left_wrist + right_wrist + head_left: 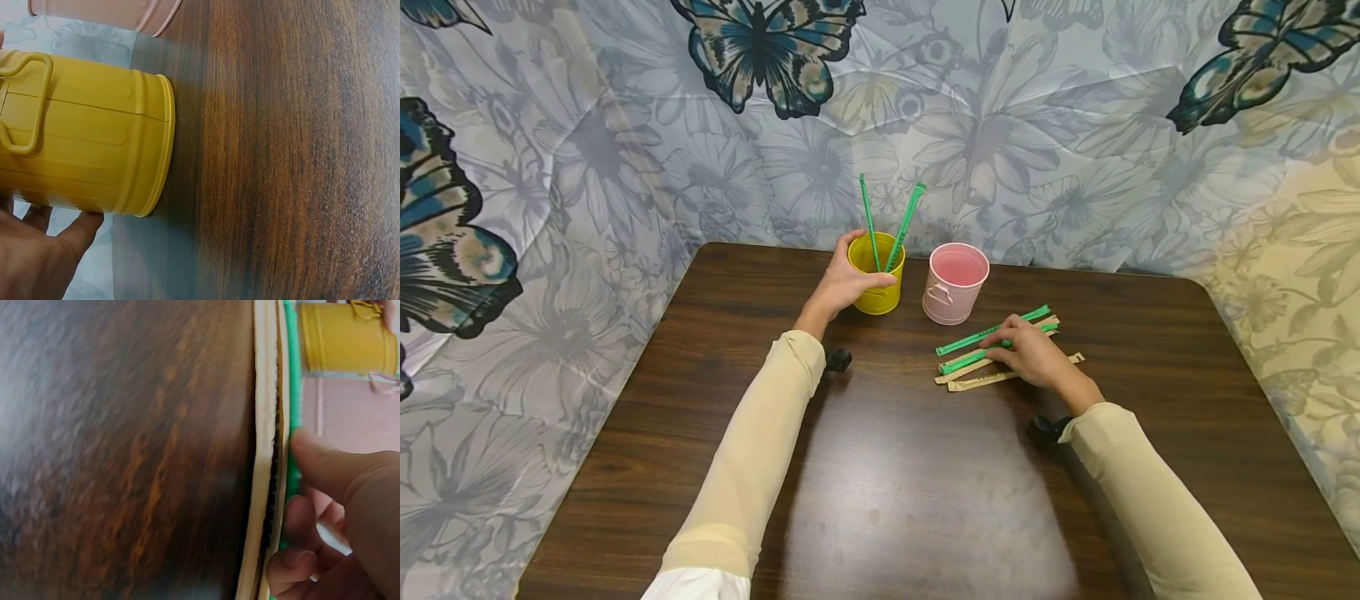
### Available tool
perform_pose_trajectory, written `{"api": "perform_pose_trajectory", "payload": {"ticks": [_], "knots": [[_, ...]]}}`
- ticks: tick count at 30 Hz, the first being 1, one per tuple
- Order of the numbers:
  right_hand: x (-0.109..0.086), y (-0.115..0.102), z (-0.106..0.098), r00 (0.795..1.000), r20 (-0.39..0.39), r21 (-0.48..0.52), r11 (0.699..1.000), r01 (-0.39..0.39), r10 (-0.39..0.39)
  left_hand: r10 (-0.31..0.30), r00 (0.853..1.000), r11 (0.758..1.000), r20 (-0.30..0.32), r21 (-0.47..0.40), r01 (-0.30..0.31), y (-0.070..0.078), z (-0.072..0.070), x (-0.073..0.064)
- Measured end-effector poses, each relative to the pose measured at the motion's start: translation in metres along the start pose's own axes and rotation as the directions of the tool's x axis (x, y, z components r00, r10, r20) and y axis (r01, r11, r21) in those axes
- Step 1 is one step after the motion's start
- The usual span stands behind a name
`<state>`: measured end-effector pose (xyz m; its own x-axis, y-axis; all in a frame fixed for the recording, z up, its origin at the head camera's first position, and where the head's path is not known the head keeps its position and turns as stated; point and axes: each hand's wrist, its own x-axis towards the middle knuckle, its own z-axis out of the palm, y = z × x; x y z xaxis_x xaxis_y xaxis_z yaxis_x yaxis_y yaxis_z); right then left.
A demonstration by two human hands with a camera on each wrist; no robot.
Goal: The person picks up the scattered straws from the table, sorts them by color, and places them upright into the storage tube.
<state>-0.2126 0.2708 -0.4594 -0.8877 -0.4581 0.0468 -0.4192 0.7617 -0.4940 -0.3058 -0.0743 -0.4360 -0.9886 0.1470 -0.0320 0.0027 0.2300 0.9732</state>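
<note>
With fingers and thumb around its side, my left hand (842,283) grips a small yellow bucket (878,302) standing on the table. Two green paper-wrapped straws (907,223) stick up out of it, leaning apart. To the right of it, my right hand (1033,354) pinches a green wrapped straw (964,362) lying among others; the right wrist view shows the thumb and fingers on this green straw (293,394). Another green straw (964,342) lies just behind. Tan wrapped straws (981,382) lie beside and in front, partly hidden by the hand.
A pink bucket (951,293) with a small side handle stands between the yellow bucket and the straws. The dark wooden table (917,483) ends at the back against a wall cloth (1000,167) printed with flowers and butterflies.
</note>
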Motion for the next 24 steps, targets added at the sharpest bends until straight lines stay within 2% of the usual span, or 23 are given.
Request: {"api": "perform_pose_trajectory", "payload": {"ticks": [3,7,11,15,24], "knots": [[0.002,-0.001,0.001,1.000,-0.006,-0.089,0.996,0.021,-0.021,0.003,1.000,1.000,-0.001,0.001,-0.003,0.000,0.000,0.000],[0.003,-0.004,0.002,0.996,-0.011,-0.204,0.976,0.080,-0.084,0.002,1.000,1.000,-0.004,0.006,-0.002,0.001,0.001,-0.001],[0.004,-0.007,0.002,0.992,-0.012,-0.270,0.955,0.119,-0.127,0.001,1.000,1.000,-0.002,0.005,-0.001,0.001,0.001,-0.001],[0.006,-0.008,0.001,0.993,0.001,-0.280,0.954,0.112,-0.116,-0.001,1.000,1.000,0.001,0.004,0.001,0.001,0.001,-0.001],[0.012,-0.007,-0.005,0.994,0.029,-0.180,0.978,0.107,-0.103,0.003,1.000,1.000,-0.004,0.010,-0.003,0.001,0.001,-0.001]]}}
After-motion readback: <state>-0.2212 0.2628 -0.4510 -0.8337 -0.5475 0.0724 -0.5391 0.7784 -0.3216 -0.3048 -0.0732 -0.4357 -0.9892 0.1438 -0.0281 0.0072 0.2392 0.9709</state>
